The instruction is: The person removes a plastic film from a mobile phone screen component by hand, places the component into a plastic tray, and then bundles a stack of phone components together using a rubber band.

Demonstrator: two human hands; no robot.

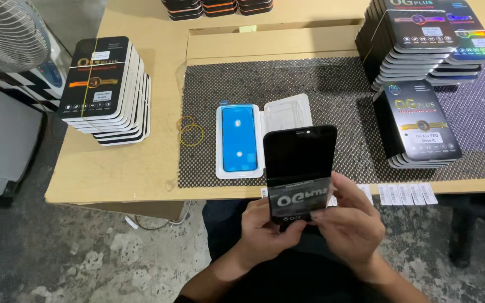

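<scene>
A black phone screen panel (299, 154) stands upright in front of me, its lower part covered by a clear film with a printed label. My left hand (265, 227) grips its bottom left edge. My right hand (348, 221) pinches the film at the lower right. Behind it on the black mesh mat (338, 90) lies an open white plastic tray (265, 134) holding a blue adhesive frame sheet (238, 137).
Stacks of black boxes stand at the left (105, 90), the right (419, 126) and the back right (428, 39). Two rubber bands (191, 133) lie by the tray. Barcode stickers (408, 194) hang on the table's front edge. A fan (4, 31) is at far left.
</scene>
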